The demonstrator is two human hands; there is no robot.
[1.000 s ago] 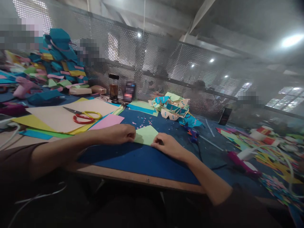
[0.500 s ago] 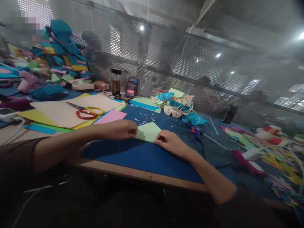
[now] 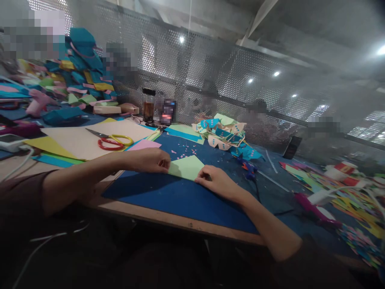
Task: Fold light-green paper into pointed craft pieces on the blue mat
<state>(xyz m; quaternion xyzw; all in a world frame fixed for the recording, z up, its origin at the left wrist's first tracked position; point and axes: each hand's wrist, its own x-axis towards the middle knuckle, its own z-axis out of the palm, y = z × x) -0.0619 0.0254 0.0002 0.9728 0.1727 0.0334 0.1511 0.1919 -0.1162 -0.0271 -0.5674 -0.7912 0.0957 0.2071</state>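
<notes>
Paper [image 3: 187,167], pale green, between left hand [image 3: 153,159] and right hand [image 3: 217,181]

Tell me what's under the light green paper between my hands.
Blue tabletop shows around the light green paper. Anything directly beneath it is covered; your left hand and right hand also block the view at its sides.

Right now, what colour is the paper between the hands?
That paper is pale green, best seen in the head view.
</notes>
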